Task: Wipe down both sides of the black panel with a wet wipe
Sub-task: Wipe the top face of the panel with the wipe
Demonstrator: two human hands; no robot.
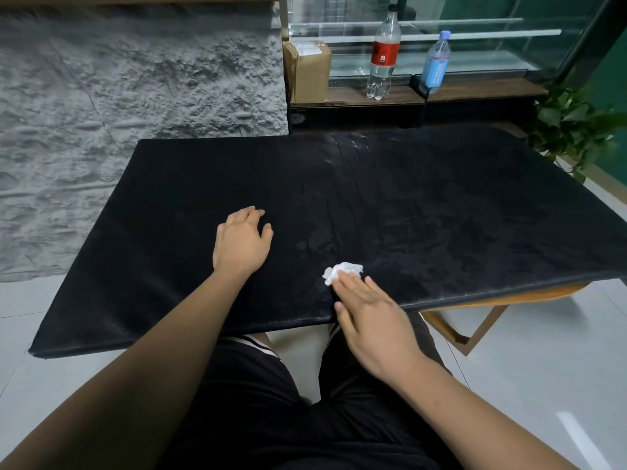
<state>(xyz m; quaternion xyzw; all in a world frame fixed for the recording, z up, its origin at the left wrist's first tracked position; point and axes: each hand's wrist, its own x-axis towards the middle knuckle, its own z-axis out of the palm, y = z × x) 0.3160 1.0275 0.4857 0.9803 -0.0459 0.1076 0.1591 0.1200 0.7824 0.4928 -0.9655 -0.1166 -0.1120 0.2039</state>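
A large black panel lies flat in front of me, covering a wooden table, with faint damp streaks near its middle. A crumpled white wet wipe sits on the panel close to the near edge. My right hand lies flat with straight fingers, the fingertips pressing on the wipe. My left hand rests on the panel to the left of the wipe, fingers bent down onto the surface and holding nothing.
Behind the panel a dark shelf carries a cardboard box, a clear bottle with a red label and a blue bottle. A potted plant stands at the right. A wooden table leg shows below the panel's right edge.
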